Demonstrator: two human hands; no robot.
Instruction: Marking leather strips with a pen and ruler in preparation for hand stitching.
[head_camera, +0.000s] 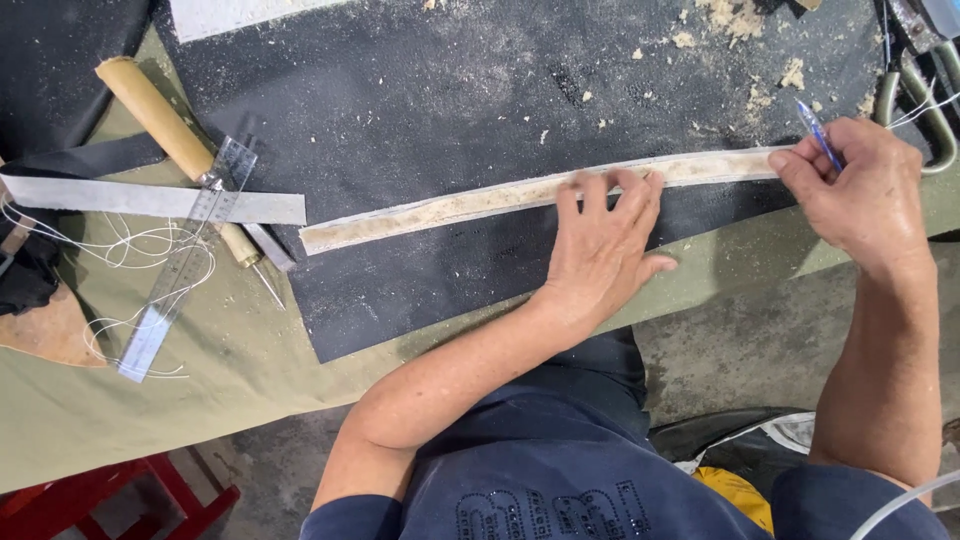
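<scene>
A long, narrow, pale strip (500, 197) with a rough, fibrous face lies across a gritty black mat (420, 90). The left hand (603, 245) presses it flat with fingers spread. The right hand (860, 195), at the strip's right end, pinches a blue pen (818, 130). A clear plastic ruler (185, 262) lies left.

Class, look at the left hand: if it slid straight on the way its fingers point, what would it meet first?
The left hand already presses the pale strip; beyond that lies bare black mat, probably nothing else nearby.
</scene>
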